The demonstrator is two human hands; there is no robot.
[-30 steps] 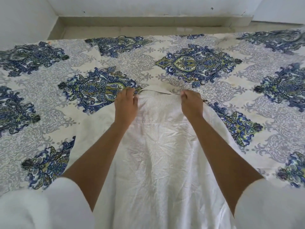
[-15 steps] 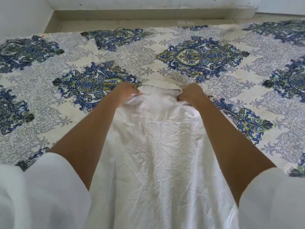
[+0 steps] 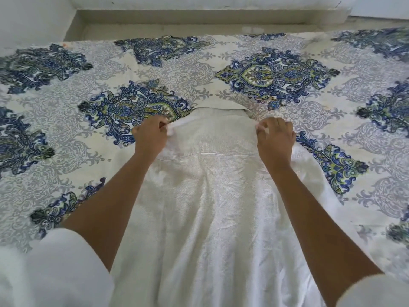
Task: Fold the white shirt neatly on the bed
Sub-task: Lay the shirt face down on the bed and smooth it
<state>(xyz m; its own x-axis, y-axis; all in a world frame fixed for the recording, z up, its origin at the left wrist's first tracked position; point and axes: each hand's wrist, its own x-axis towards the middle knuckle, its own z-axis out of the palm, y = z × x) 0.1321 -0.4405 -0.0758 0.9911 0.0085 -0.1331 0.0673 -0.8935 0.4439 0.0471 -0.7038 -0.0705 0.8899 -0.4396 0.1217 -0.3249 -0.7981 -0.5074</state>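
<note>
The white shirt (image 3: 212,207) lies back-up along the middle of the bed (image 3: 199,69), collar at the far end and its lower part running out of view toward me. My left hand (image 3: 151,135) pinches the fabric at the left shoulder beside the collar. At the right shoulder my right hand (image 3: 275,139) grips the cloth with curled fingers. Both forearms stretch over the shirt's body. The sleeves are not clearly visible.
A bedsheet with blue and green ornamental medallions covers the bed. Beyond its far edge runs a grey floor strip (image 3: 188,23) and a white wall. Open sheet lies to the left and right of the shirt.
Both hands went from lying at the collar to gripping the shoulders, and have slid outward and slightly toward me. The shoulder area now lies wider and flatter.
</note>
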